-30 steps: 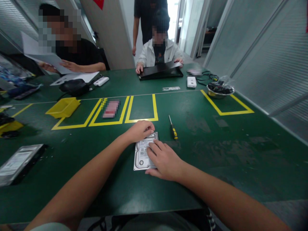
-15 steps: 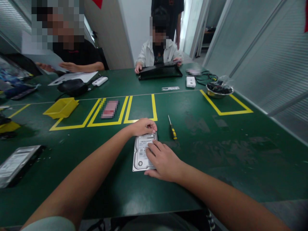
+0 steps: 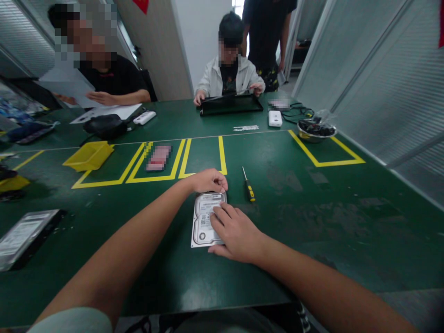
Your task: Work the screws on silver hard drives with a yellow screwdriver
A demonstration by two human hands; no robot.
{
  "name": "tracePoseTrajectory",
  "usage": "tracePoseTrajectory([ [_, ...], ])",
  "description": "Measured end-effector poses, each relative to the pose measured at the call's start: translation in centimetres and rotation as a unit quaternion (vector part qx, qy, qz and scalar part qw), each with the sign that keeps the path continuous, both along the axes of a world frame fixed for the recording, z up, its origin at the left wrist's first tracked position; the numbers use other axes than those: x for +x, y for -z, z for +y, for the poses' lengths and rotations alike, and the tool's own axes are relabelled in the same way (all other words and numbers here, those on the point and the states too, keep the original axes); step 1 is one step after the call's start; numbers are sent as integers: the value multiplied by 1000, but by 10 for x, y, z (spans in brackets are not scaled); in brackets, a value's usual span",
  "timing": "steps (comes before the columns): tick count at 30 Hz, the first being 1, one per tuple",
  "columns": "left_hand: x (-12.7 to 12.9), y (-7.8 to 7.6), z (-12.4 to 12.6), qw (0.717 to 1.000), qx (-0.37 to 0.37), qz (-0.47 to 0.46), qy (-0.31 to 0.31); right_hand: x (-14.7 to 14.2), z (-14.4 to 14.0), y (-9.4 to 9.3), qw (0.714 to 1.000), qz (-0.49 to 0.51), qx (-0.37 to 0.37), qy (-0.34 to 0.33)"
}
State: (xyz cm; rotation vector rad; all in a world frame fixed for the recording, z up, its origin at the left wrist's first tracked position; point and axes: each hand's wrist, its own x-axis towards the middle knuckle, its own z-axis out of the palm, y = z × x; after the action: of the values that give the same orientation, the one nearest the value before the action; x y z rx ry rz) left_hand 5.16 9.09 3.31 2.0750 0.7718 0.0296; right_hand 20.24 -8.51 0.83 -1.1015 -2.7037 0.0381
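Now: right hand (image 3: pixel 236 233) flat on hard drive (image 3: pixel 205 221), fingers (image 3: pixel 218 216) spread loosely over label, palm down, pressing not gripping. Left hand (image 3: pixel 209 181) at drive's far edge, fingers curled narrow over top end, tips touching casing; can't tell if pinching anything small. Drive lying flat, label up, on green counter (image 3: pixel 312 222), near edge close to wearer, approx centre of view.

Just right of drive, apart from it: screwdriver (image 3: pixel 248 184), yellow-black handle, tip pointing away. Beyond left hand: yellow tape boxes (image 3: pixel 204 157) on counter, one w/ a blurred pinkish item inside. Further left: yellow bin (image 3: pixel 89 156), tilted. Far left, near edge: second hard drive (image 3: pixel 25 236) in dark tray.

Far right corner: metal bowl (image 3: pixel 315 129) w/ dark cables, inside another tape outline. White device (image 3: pixel 275 118) next to it.

Across counter: seated person in white jacket, hands on black laptop (image 3: pixel 231 104). Left side: another person holding papers (image 3: pixel 69 85). Third person standing behind, dark clothes.
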Motion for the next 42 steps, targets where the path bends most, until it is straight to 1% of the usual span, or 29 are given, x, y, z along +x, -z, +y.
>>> tracePoseTrajectory([
  [6,2,1,4,999,-27,15,-14,1,0,-1,1000,5,-6,0],
  [14,7,-3,4,996,-77,31,-43,0,0,0,1000,2,0,0],
  [22,8,0,4,992,-98,34,-67,-1,0,1,1000,-2,7,1],
  [34,11,1,1,990,-106,46,-84,-1,-1,0,1000,-5,5,3],
  [42,12,8,-2,988,-99,50,-111,-1,-1,0,1000,-4,7,4],
])
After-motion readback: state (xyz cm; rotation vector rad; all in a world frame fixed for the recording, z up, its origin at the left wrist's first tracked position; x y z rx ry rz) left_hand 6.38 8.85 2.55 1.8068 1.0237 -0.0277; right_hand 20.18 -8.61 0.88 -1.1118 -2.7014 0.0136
